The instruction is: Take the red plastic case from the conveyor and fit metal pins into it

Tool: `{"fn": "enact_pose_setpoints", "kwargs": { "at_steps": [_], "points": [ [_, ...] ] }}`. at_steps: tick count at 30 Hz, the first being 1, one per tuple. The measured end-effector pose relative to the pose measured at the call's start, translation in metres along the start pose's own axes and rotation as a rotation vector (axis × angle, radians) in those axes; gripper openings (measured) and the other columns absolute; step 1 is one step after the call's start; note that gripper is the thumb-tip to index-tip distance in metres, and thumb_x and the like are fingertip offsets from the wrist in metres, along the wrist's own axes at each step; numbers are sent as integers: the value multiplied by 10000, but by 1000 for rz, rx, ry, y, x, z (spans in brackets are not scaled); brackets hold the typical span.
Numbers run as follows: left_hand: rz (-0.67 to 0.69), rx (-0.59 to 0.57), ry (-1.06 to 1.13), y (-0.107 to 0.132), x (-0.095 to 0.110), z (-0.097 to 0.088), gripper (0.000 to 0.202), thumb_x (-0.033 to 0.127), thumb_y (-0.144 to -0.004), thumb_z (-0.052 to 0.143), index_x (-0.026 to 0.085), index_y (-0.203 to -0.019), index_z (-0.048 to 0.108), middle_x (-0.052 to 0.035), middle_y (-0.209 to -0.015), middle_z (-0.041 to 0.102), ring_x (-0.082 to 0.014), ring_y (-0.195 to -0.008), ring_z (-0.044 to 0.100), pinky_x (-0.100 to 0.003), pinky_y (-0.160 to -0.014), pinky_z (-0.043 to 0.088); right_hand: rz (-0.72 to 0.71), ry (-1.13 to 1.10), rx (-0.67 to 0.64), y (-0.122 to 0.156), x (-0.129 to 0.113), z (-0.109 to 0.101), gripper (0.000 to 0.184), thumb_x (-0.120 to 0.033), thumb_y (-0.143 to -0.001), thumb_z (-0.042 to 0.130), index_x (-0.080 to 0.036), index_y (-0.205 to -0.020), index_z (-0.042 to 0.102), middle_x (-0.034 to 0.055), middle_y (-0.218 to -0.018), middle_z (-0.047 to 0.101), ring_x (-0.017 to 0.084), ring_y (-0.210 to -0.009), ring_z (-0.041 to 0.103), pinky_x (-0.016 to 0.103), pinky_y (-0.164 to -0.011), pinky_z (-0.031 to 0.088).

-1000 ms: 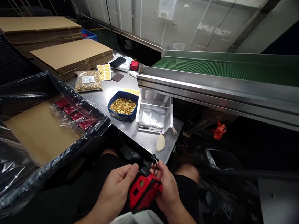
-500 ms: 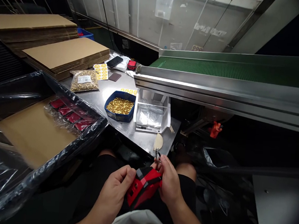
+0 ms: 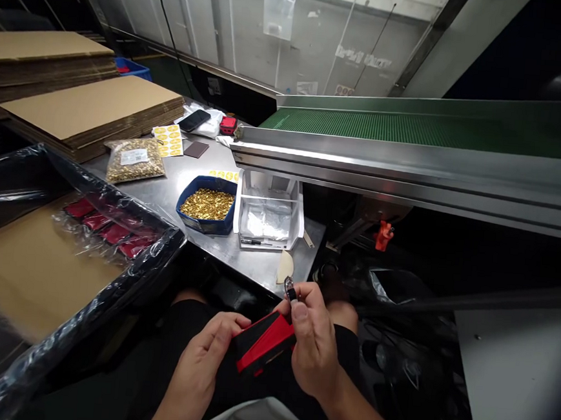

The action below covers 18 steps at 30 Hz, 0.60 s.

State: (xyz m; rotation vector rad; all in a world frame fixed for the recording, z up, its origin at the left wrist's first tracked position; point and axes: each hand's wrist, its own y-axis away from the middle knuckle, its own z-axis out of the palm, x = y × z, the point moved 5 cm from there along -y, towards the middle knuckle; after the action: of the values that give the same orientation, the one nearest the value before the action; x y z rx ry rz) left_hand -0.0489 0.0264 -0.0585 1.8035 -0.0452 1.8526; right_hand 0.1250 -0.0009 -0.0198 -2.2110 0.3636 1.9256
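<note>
Over my lap, both hands hold a red and black plastic device [image 3: 264, 346], now seen edge-on. My left hand [image 3: 203, 366] grips its left end with the fingers curled round it. My right hand [image 3: 313, 342] holds the right end, and its thumb and forefinger pinch a small metal clip [image 3: 290, 291] at the device's top. On the steel table [image 3: 252, 263] ahead stand a blue tray of small gold parts [image 3: 206, 204] and a white open box of clear bags [image 3: 269, 219].
A box lined with black plastic [image 3: 53, 263] at my left holds cardboard and several red devices [image 3: 107, 227]. Flat cardboard stacks [image 3: 85, 104], a bag of gold parts [image 3: 131, 159], yellow stickers and a phone lie further back. A green conveyor belt [image 3: 413, 133] runs at the right.
The device has turned from face-up to edge-on in my hands. My right hand has risen slightly with the clip. The view has shifted to the right.
</note>
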Motion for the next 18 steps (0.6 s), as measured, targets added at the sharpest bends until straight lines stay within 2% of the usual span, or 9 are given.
{"fn": "enact_pose_setpoints", "kwargs": {
  "at_steps": [2, 4, 7, 10, 12, 14, 16, 18],
  "points": [
    [-32, -12, 21, -1, 1, 2, 511, 557, -977, 392, 170, -763, 648, -100, -1114, 643, -270, -1064, 579, -315, -915, 460, -19, 8, -30, 0, -2, -2, 242, -420, -1007, 333, -245, -1004, 501, -12, -689, 573, 161, -610, 539, 285, -575, 389],
    [-87, -54, 75, -3, 0, 4, 516, 587, -956, 416, 164, -781, 653, -117, -1108, 657, -286, -1041, 590, -344, -878, 489, -48, 77, -94, 0, -6, -2, 217, -392, -1006, 339, -247, -1036, 498, -15, -683, 572, 157, -587, 528, 282, -570, 385],
    [-157, -187, 101, -6, -2, 5, 489, 640, -849, 590, 178, -978, 686, -107, -1044, 685, -282, -958, 626, -350, -825, 516, -193, 262, -258, 7, -15, 9, 210, -368, -980, 419, -245, -1091, 548, 9, -754, 619, 156, -610, 545, 275, -590, 404],
    [-149, -342, 4, -11, -5, 2, 677, 589, -633, 827, 247, -1195, 668, -87, -1102, 695, -343, -1079, 618, -394, -944, 503, -326, 300, -405, 23, -10, 34, 321, -455, -954, 451, -249, -1140, 613, 21, -761, 659, 167, -602, 567, 266, -574, 441],
    [-165, -471, -48, -13, -11, -2, 756, 514, -580, 874, 296, -1267, 645, -76, -1228, 662, -388, -1188, 569, -442, -1038, 461, -351, 273, -385, 31, 1, 49, 397, -554, -918, 469, -255, -1109, 649, 17, -706, 665, 177, -570, 572, 270, -556, 465],
    [-183, -545, -110, -15, -22, -8, 728, 470, -633, 850, 330, -1308, 618, -63, -1268, 646, -390, -1208, 557, -469, -1084, 425, -343, 249, -306, 32, 14, 58, 435, -611, -881, 498, -261, -1075, 667, 30, -730, 688, 196, -606, 604, 286, -593, 500],
    [-169, -545, -177, -19, -35, -16, 689, 465, -693, 815, 335, -1333, 595, -69, -1268, 646, -385, -1204, 559, -481, -1077, 429, -309, 220, -248, 27, 22, 56, 408, -573, -887, 510, -252, -1090, 661, 52, -814, 714, 213, -692, 643, 307, -668, 523],
    [-142, -503, -204, -22, -50, -25, 704, 471, -718, 802, 332, -1365, 562, -80, -1332, 606, -383, -1255, 522, -488, -1100, 403, -270, 220, -191, 15, 24, 42, 324, -467, -904, 533, -231, -1091, 653, 72, -896, 714, 222, -795, 658, 326, -745, 522]
  ]
}}
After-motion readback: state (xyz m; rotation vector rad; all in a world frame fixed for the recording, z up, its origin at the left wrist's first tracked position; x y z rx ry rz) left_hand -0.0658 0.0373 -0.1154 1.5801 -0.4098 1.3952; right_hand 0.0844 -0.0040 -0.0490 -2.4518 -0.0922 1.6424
